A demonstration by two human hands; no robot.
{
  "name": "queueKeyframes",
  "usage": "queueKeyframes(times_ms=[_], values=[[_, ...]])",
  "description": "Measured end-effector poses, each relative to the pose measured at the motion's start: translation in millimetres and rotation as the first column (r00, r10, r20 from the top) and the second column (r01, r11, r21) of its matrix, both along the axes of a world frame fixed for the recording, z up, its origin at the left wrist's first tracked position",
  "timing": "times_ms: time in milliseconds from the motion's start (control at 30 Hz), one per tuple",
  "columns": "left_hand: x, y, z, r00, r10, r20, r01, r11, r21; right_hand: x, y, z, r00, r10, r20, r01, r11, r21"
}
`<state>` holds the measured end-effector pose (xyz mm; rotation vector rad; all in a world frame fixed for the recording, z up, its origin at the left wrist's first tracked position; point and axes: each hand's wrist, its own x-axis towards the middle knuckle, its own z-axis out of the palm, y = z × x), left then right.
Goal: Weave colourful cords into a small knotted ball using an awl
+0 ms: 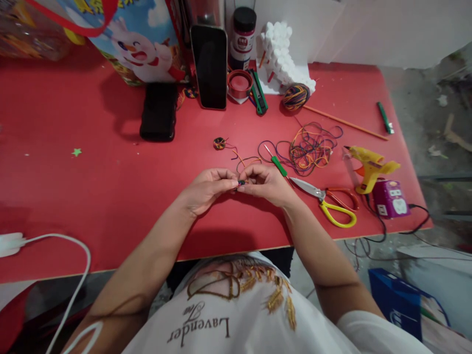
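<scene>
Near the table's front edge, my left hand (217,187) and my right hand (262,183) meet with their fingertips pinched around a small piece of multicoloured yarn work (241,183). Most of that piece is hidden by the fingers. Loose yarn runs from the hands to a tangled heap of multicoloured yarn (311,150) on the right. Just beyond the fingers lies a small round coil of the same yarn (219,143). A crochet hook with a green handle (279,165) rests beside my right hand, and scissors with red and yellow handles (326,196) lie by the right wrist.
A yellow glue gun (372,167) leans by a purple box (391,198) with cords at the right edge. Behind stand a phone (209,66), a dark-lidded jar (243,37), a green cutter (258,93) and a yarn ball (296,96). A white cable (79,241) crosses the left front.
</scene>
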<state>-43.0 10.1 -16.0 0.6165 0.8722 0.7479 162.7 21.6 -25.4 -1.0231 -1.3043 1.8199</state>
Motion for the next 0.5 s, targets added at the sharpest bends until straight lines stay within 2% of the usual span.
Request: queueKeyframes(times_ms=[133,300,400,500], values=[[6,-1,-2.2,0.99,0.033,0.139,-0.021,0.996,-0.085,-2,0,-0.9,0.993,-0.022,-0.114,0.009,0.993,-0.117],[12,-2,-7.7,0.953,0.168,0.253,-0.108,0.966,-0.234,-4,1,-2.7,0.992,-0.059,-0.113,0.043,0.989,-0.141],[12,-1,-9.3,0.952,0.201,0.233,-0.137,0.954,-0.266,-5,0,-0.3,0.99,-0.088,-0.109,0.076,0.991,-0.106],[10,0,-9.1,0.952,0.226,0.207,-0.169,0.95,-0.262,-7,-1,2.0,0.982,-0.152,-0.115,0.153,0.988,0.004]])
